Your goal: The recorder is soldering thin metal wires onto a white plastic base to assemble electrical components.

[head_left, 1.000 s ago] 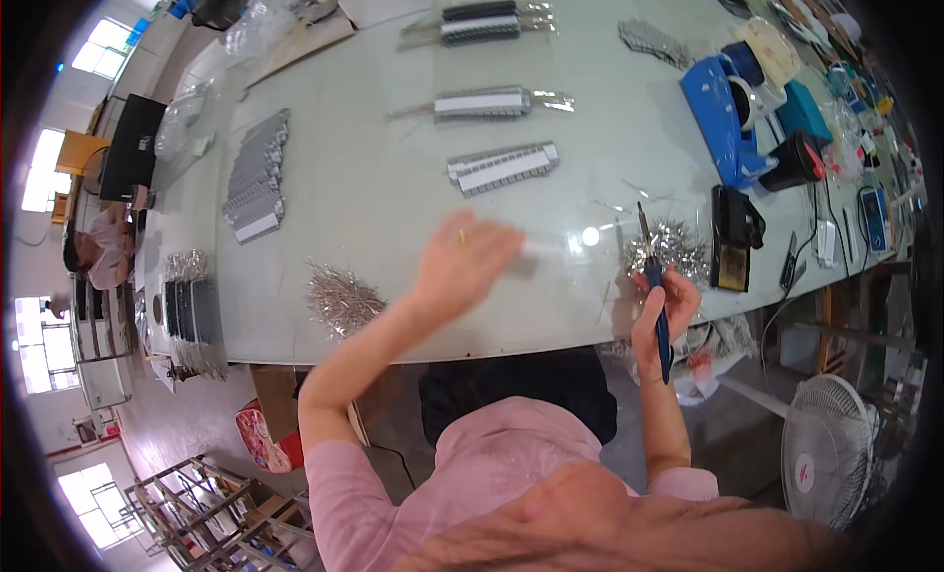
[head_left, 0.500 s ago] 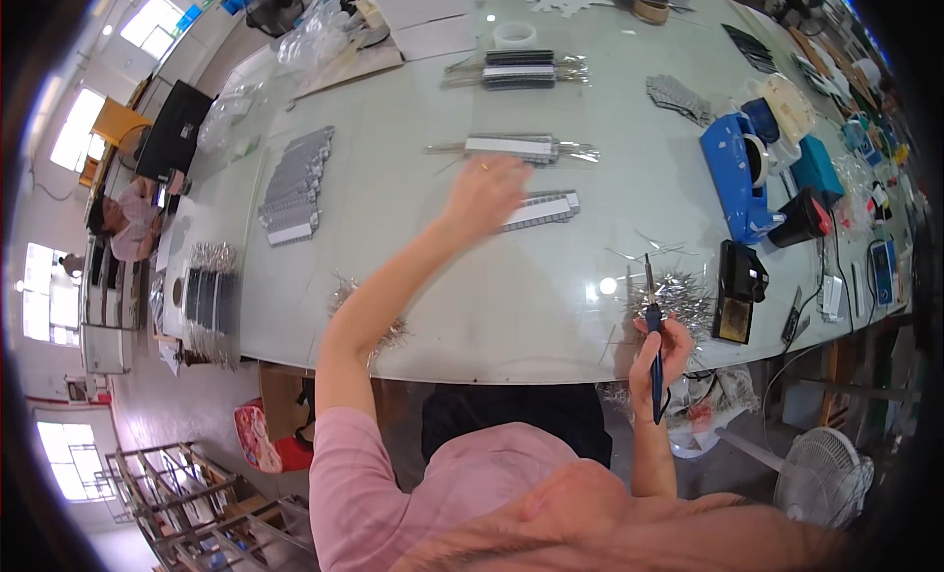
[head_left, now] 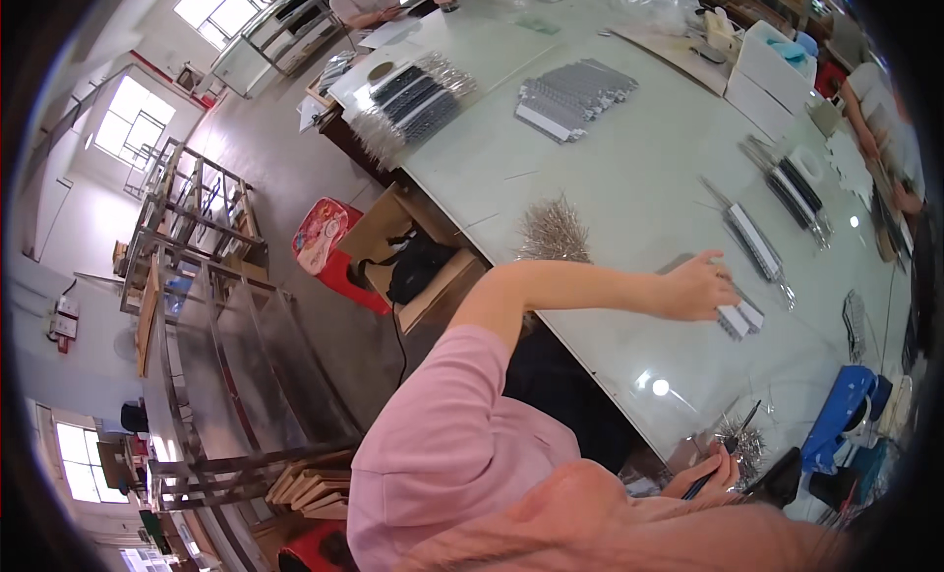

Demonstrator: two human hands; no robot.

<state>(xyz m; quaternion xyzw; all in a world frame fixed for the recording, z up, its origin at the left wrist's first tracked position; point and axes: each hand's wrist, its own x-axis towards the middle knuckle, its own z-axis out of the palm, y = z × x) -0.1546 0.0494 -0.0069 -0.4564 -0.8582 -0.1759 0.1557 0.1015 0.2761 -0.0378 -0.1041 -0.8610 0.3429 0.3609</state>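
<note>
Left hand (head_left: 701,289) curls over grey strips (head_left: 737,322), seemingly arranging, pinch unclear; steadiness needed; right hand (head_left: 715,470) grips soldering iron (head_left: 731,442) near bench's (head_left: 644,198) front edge.

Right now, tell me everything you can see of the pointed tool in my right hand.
The pointed tool is slim, with a thin, dark tip and a dark blue handle partly hidden by your right hand, which grips it. It slants, tip toward the picture's upper right, near silvery wires; its material is unclear.
</note>
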